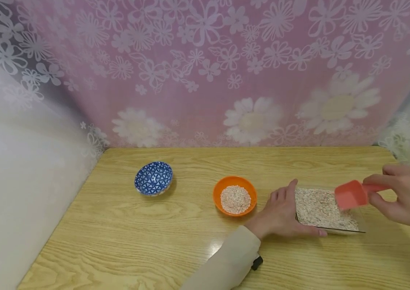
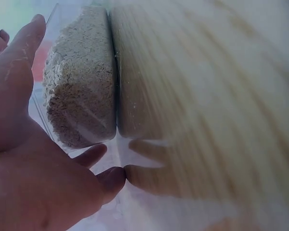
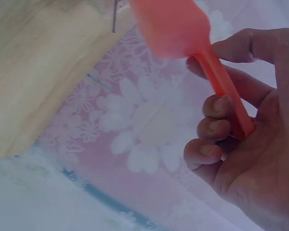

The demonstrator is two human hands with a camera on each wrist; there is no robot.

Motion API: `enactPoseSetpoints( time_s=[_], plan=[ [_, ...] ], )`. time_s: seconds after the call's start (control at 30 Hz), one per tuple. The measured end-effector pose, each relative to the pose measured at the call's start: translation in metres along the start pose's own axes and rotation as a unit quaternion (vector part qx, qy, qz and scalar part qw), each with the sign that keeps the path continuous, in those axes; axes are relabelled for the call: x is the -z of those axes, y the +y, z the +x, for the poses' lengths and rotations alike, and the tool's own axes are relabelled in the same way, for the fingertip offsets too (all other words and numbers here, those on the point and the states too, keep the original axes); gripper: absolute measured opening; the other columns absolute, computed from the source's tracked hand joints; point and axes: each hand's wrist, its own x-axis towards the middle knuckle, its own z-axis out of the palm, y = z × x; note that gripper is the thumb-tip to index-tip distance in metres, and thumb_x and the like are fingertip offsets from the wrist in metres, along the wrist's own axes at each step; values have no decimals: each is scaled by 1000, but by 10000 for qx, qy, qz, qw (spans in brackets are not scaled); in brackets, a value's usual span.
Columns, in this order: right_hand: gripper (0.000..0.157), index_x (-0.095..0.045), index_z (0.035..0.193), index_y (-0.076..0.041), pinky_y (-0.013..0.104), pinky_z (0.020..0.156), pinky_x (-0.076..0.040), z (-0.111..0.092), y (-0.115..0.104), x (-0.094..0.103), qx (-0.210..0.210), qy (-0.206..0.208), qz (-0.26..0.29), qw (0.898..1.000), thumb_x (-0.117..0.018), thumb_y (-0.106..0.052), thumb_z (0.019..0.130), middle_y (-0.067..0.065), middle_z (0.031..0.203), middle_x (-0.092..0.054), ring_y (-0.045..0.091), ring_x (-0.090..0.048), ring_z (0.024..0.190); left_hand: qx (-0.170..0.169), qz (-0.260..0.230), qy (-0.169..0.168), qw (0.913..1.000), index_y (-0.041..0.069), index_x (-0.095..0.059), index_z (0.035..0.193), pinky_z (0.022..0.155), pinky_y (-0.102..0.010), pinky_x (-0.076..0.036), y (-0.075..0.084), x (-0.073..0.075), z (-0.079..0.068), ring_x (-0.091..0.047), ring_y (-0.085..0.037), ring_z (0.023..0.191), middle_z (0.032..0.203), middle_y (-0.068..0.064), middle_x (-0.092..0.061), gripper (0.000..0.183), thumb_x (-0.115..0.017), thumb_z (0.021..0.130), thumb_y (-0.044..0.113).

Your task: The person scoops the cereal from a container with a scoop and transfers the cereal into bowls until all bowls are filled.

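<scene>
A clear rectangular container (image 1: 329, 230) full of oat flakes (image 2: 79, 79) stands at the right of the table. My left hand (image 1: 281, 213) rests against its left end, thumb along the near side and the other fingers spread toward the far corner. In the left wrist view, fingertips reach down to the tabletop beside the container. My right hand (image 1: 406, 197) grips a coral-red scoop (image 1: 351, 194) by its handle, with fingers curled round it in the right wrist view. The scoop's bowl is over the right part of the oats, overlapping them in the head view.
An orange bowl (image 1: 217, 197) holding pale flakes sits just left of my left hand. Farther left stands a blue-and-white patterned bowl (image 1: 154, 178). A small black object (image 1: 257, 262) shows beside the left sleeve. Floral curtains (image 1: 190, 80) border the wooden table (image 1: 136, 241).
</scene>
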Motion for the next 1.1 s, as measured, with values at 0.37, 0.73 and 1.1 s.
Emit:
enactPoseSetpoints(
  time_s=[0.37,0.73,1.1],
  plan=[
    [13,-76,83,-7,24,52,-20,5,-6,-4,16,-772,-252,9967,-73,-15,73,-6,65,-35,7,-20,57,188,-144,-136,9996,39,10,162,117,-36,-41,0,-2,1,-29,-14,153,167,8,-26,127,-70,74,81],
    [21,-77,102,-5,22,53,-34,-18,14,-30,-915,-1510,732,9816,-80,-16,85,1,82,-63,-3,-39,61,149,-11,-140,9998,36,14,162,119,-34,-38,0,-2,0,-29,-13,153,167,9,-23,127,-67,76,82],
    [25,-70,120,-5,26,55,-42,-50,38,-58,-1982,-1683,2664,9281,-71,-13,97,-9,111,-73,1,-64,80,168,87,-143,9997,35,14,162,119,-32,-39,1,-1,1,-31,-11,151,166,9,-25,126,-66,77,82]
  ],
)
